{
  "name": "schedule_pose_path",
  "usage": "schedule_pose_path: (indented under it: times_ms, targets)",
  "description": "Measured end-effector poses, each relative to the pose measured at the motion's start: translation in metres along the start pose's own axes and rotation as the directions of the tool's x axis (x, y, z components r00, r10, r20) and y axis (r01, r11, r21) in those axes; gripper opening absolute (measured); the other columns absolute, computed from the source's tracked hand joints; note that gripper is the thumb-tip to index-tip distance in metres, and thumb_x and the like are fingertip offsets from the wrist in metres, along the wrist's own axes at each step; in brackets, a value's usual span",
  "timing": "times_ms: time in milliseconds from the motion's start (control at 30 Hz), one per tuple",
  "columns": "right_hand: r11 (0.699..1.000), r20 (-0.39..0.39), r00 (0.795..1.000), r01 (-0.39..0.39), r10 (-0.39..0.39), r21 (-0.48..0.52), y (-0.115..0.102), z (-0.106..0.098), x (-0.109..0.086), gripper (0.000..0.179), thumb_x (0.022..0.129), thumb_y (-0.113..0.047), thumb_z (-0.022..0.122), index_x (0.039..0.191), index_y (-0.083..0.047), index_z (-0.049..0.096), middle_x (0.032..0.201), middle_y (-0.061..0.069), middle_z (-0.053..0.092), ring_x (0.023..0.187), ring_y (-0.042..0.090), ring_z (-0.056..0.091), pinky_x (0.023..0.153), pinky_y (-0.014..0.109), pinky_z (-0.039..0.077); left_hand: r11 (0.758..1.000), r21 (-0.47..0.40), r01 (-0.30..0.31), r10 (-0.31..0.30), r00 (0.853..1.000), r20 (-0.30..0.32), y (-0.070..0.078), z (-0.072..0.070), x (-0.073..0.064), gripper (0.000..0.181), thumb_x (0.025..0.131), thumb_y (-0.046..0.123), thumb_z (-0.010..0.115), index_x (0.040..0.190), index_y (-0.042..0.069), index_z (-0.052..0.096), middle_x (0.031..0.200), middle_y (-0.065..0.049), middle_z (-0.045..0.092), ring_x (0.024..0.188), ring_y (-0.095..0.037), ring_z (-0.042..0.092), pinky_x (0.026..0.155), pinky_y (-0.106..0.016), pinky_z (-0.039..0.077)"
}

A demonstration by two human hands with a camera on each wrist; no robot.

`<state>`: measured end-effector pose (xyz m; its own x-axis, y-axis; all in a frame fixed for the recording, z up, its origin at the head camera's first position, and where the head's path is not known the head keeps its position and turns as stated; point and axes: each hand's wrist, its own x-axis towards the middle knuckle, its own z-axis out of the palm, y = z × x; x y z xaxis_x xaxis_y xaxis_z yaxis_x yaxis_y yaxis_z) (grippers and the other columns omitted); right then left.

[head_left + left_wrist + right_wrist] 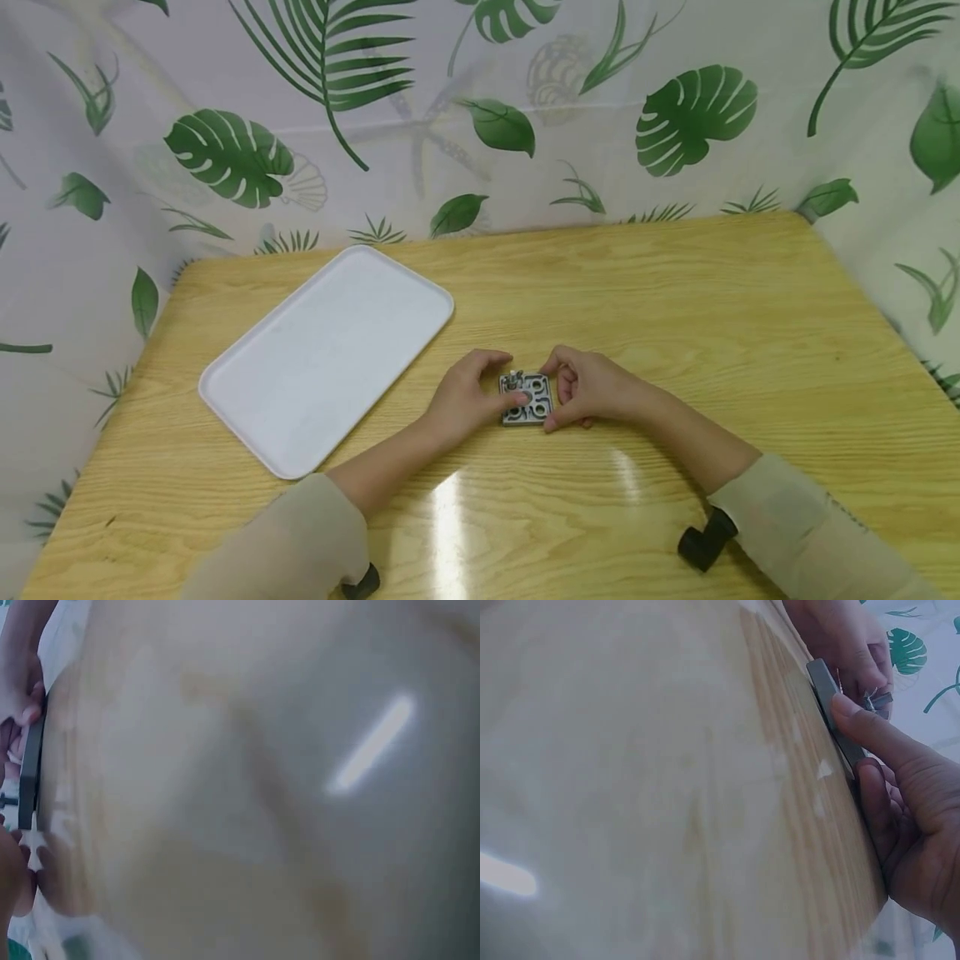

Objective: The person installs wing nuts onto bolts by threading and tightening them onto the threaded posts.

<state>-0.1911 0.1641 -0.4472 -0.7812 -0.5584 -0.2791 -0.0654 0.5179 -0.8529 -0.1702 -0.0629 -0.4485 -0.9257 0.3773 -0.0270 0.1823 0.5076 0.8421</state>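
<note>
A square grey metal plate (542,400) with several round holes is held low over the wooden table, in the middle of the head view. My left hand (467,398) grips it from the left, the thumb lying across its face and the fingers by the far edge. My right hand (600,389) pinches the right side between thumb and fingers. A small metal fitting (513,381) stands up at the plate's far left corner, close to the left fingers. Edge-on, the plate (826,684) looks like a thin dark bar in the right wrist view. Its underside is hidden.
On the table's left lies a white rectangular tray (330,358), set at an angle. The wooden table (675,308) extends around the hands, bordered by a leaf-patterned cloth (420,150) behind and at both sides. Black wrist mounts (705,542) sit at the sleeves.
</note>
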Motion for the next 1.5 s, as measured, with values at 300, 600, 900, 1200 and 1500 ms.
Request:
schedule_pose_path:
  times_ms: [300,600,900,1200,1500]
  targets:
    - [1.000,0.013,1.000,0.005,-0.005,0.005,0.000,0.000,0.000,0.069,0.064,-0.024,0.088,0.115,-0.001,0.048,0.067,0.004,0.058,0.048,0.014,0.052,0.043,0.028,0.049,0.996,0.023,-0.082,0.085,0.989,-0.121,-0.004,0.010,-0.002,0.026,0.085,0.022,0.071,0.104,0.006,0.064,0.107,-0.005,0.063,0.103,-0.018,0.058,0.092,-0.032,0.046]
    - [1.000,0.009,1.000,-0.009,0.009,0.011,-0.002,-0.002,-0.001,0.069,0.064,-0.023,0.088,0.115,-0.002,0.047,0.067,0.005,0.058,0.048,0.014,0.052,0.044,0.029,0.049,0.981,0.036,-0.192,0.182,0.965,0.189,-0.009,-0.015,0.019,0.022,0.091,0.019,0.064,0.110,0.008,0.064,0.113,-0.004,0.063,0.109,-0.018,0.055,0.098,-0.032,0.042]
    - [1.000,0.005,1.000,-0.008,0.008,0.012,-0.001,-0.003,-0.002,0.069,0.064,-0.023,0.088,0.115,-0.002,0.047,0.068,0.004,0.058,0.048,0.014,0.052,0.044,0.028,0.049,0.987,0.005,-0.163,0.145,0.889,0.434,-0.006,-0.031,0.036,0.029,0.094,0.018,0.060,0.120,0.006,0.059,0.119,-0.005,0.060,0.114,-0.016,0.051,0.100,-0.030,0.039]
    - [1.000,0.006,1.000,0.003,-0.003,0.017,-0.004,0.000,-0.002,0.068,0.065,-0.023,0.088,0.116,-0.001,0.048,0.067,0.004,0.057,0.048,0.013,0.051,0.044,0.028,0.049,0.988,-0.123,0.089,-0.093,0.995,-0.023,0.002,-0.004,0.008,0.059,0.078,0.037,0.077,0.126,0.009,0.055,0.118,-0.002,0.063,0.114,-0.019,0.057,0.099,-0.036,0.043]
    - [1.000,0.015,1.000,0.011,-0.011,0.014,-0.002,-0.001,-0.002,0.069,0.066,-0.023,0.087,0.118,-0.001,0.047,0.068,0.005,0.058,0.047,0.014,0.052,0.045,0.029,0.049,0.996,0.093,-0.018,0.044,0.956,-0.289,0.011,0.018,-0.006,0.040,0.080,0.037,0.075,0.107,0.009,0.070,0.098,0.000,0.072,0.097,-0.016,0.065,0.093,-0.036,0.044]
